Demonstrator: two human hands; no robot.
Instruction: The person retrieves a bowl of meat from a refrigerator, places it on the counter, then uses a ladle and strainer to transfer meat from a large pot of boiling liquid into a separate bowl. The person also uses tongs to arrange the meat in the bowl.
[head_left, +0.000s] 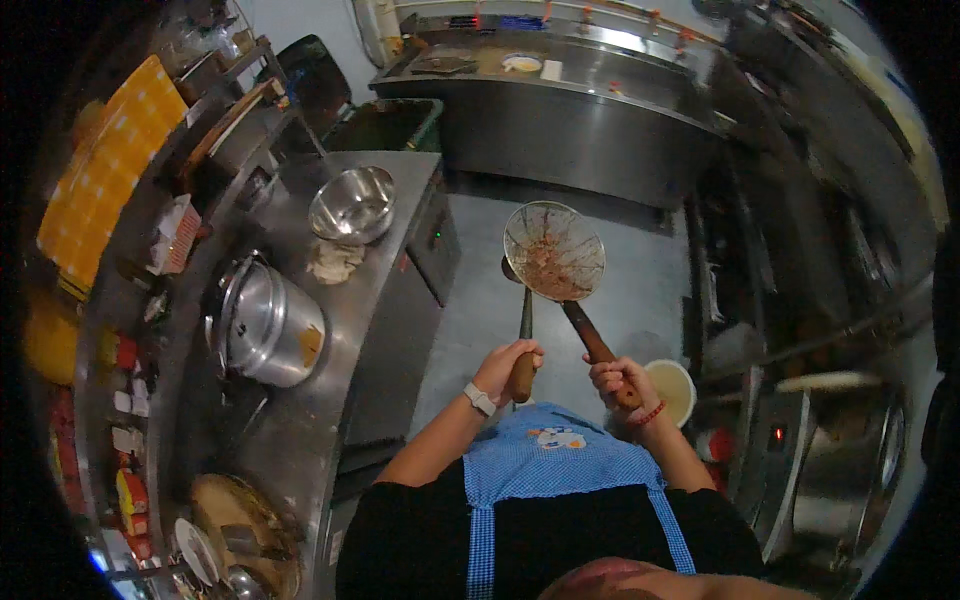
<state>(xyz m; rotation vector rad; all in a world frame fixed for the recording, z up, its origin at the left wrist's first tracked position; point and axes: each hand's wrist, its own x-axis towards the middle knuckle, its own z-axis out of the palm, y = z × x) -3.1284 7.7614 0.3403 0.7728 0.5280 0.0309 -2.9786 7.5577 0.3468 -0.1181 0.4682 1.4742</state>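
Note:
My left hand grips the wooden end of a long-handled ladle, whose dark bowl is partly hidden behind a strainer. My right hand is closed around the wooden handle of that round wire-mesh strainer. Small brownish bits of food lie in the mesh. Both tools point away from me over the floor, in front of my blue checked apron. A pale round bucket stands low beside my right wrist.
On the left steel counter are a steel bowl, a crumpled cloth, a large metal pot and a round wooden board. Another steel counter crosses the far side, and dark cooking equipment lines the right.

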